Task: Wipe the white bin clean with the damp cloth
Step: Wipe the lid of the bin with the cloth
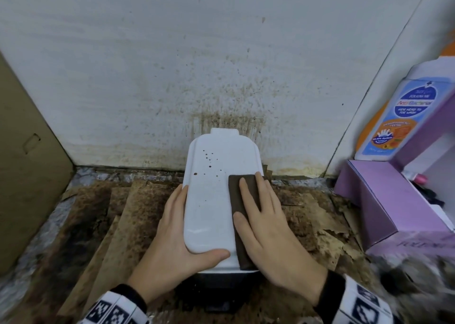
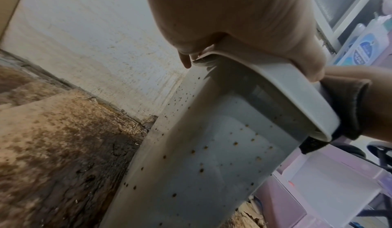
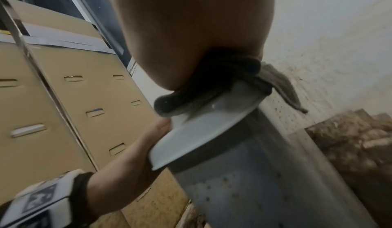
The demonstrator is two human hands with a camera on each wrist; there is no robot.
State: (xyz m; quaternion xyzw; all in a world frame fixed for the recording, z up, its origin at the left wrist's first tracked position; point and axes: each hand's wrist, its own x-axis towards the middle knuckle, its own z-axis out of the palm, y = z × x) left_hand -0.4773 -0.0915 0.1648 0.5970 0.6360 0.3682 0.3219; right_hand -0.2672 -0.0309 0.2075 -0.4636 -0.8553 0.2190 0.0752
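Note:
The white bin (image 1: 209, 200) stands on the floor against the wall, seen from above, its lid shut. Small brown spots (image 1: 209, 158) dot the far half of the lid, and more speckle the bin's side (image 2: 212, 164). A dark brown cloth (image 1: 234, 193) lies along the lid's right side. My right hand (image 1: 266, 220) presses flat on it with straight fingers. My left hand (image 1: 172, 230) grips the lid's left rim, fingers down the side and thumb across the near end. The wrist views show the cloth (image 3: 222, 81) bunched under my right palm at the lid edge (image 3: 201, 131).
Stained, torn cardboard (image 1: 118, 225) covers the floor around the bin. A tall cardboard box (image 1: 24, 163) stands at the left. A purple box (image 1: 384, 200) and a wash bottle (image 1: 394, 116) are close on the right. The wall (image 1: 221, 89) behind is spattered brown.

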